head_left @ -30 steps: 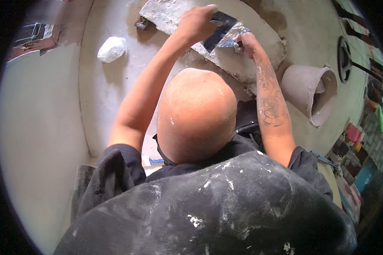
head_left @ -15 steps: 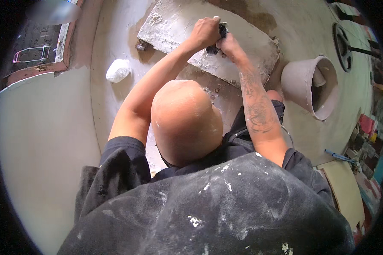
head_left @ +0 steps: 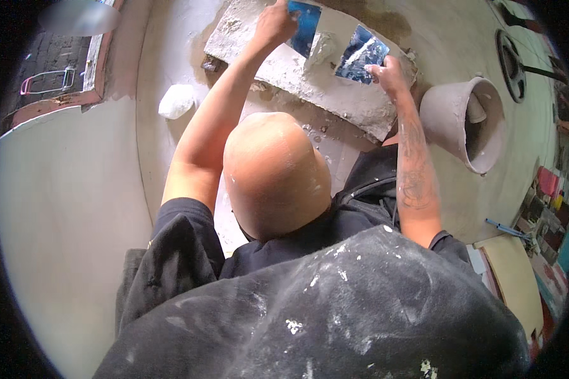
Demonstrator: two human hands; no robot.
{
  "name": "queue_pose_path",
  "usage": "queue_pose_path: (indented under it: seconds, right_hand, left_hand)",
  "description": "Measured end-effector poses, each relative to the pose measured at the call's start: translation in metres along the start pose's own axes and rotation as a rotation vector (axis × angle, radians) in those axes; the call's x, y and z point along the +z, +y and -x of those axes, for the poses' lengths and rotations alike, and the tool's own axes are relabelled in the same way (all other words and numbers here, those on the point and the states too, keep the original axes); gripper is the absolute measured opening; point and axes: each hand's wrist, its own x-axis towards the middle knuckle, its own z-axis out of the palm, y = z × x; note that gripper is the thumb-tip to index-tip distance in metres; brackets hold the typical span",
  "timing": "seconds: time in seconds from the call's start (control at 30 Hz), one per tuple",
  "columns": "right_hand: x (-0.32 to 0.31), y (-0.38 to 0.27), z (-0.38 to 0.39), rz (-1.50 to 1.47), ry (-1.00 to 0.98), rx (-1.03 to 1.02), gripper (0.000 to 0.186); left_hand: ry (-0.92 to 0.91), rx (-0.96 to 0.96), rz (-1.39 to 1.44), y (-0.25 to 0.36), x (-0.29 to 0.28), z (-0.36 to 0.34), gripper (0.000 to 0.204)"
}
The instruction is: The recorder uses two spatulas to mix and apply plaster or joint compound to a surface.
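hands: left (head_left: 273, 25) grips blade (head_left: 305, 25) | right (head_left: 389, 72) grips blade (head_left: 360, 54) | bucket (head_left: 446, 117): trowel (head_left: 475, 108)

Likely a renovation site, plaster-smeared board (head_left: 310, 76), mortar bucket (head_left: 464, 123), dusty bare floor (head_left: 63, 252)

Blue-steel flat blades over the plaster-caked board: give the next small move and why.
Probably scrape the left hand's blue-steel blade across the right hand's blade: a plaster lump sits between them on the plaster-caked board, and both blades look smeared.
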Motion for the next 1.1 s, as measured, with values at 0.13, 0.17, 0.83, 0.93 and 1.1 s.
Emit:
queue_pose_path:
  seconds: [0.13,0.17,0.83,0.93,1.1]
  right_hand:
    - [0.006,0.001,0.016,-0.515,0.009,0.054,0.025]
    - [0.007,0.0,0.017,-0.508,-0.009,0.08,0.025]
    - [0.172,0.072,0.057,0.975,-0.001,-0.81,0.005]
    - [0.179,0.063,0.034,0.958,0.059,-0.782,0.003]
    - [0.167,0.03,-0.025,0.867,0.108,-0.721,0.014]
  left_hand:
    - [0.151,-0.01,0.024,-0.008,0.009,0.017,0.03]
    - [0.164,-0.025,0.026,-0.008,0.008,0.021,0.03]
    - [0.369,-0.537,0.102,-0.11,-0.024,0.269,0.019]
    - [0.398,-0.825,0.243,-0.112,-0.025,0.287,0.018]
    - [0.415,-0.836,0.293,-0.102,-0.03,0.277,0.015]
